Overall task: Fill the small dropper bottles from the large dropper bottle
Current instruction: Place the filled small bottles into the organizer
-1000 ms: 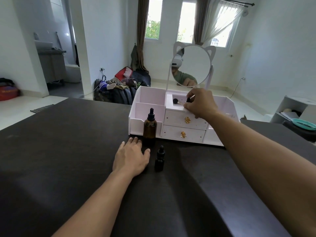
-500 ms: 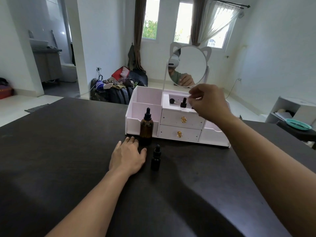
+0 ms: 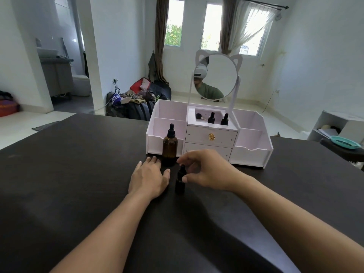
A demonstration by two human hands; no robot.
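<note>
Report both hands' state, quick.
Left hand: open, flat on the table, empty.
Right hand: open around the small bottle, not gripping yet.

Two bare forearms, no sleeves, left hand (image 3: pixel 150 177) and right hand (image 3: pixel 209 171) without rings or watch

The right hand (image 3: pixel 208 170) has left the white organizer's top tray (image 3: pixel 210 126), where two small black dropper bottles (image 3: pixel 217 118) now stand, and now cups the small black dropper bottle on the dark table (image 3: pixel 180 181).
</note>
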